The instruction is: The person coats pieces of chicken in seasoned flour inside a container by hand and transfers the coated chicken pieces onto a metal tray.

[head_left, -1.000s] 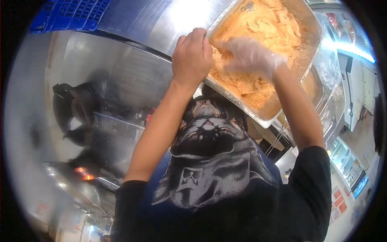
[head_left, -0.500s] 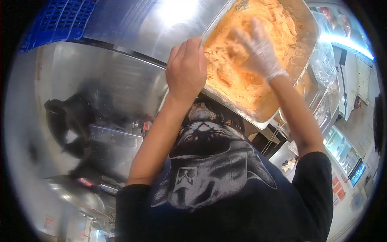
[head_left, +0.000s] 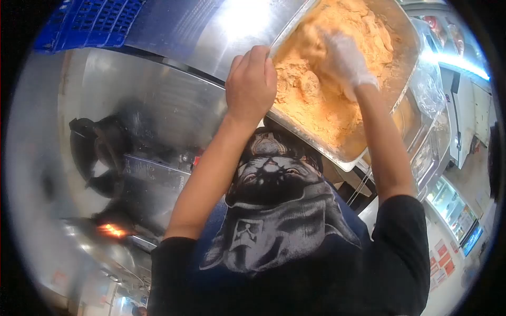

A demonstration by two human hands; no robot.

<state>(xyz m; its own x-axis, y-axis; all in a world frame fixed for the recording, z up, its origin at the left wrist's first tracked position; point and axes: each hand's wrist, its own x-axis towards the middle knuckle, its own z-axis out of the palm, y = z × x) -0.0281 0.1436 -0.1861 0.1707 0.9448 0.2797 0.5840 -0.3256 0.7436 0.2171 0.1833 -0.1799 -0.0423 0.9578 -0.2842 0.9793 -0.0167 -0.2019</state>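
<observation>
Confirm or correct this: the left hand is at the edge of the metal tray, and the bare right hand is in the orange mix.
One error: the right hand is not bare; the head view shows a translucent glove on it. The left hand is at the metal tray's edge, and the right in the orange mix.

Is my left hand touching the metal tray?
Touching: the head view shows the left hand closed over the side rim of the metal tray, no gap visible.
</observation>
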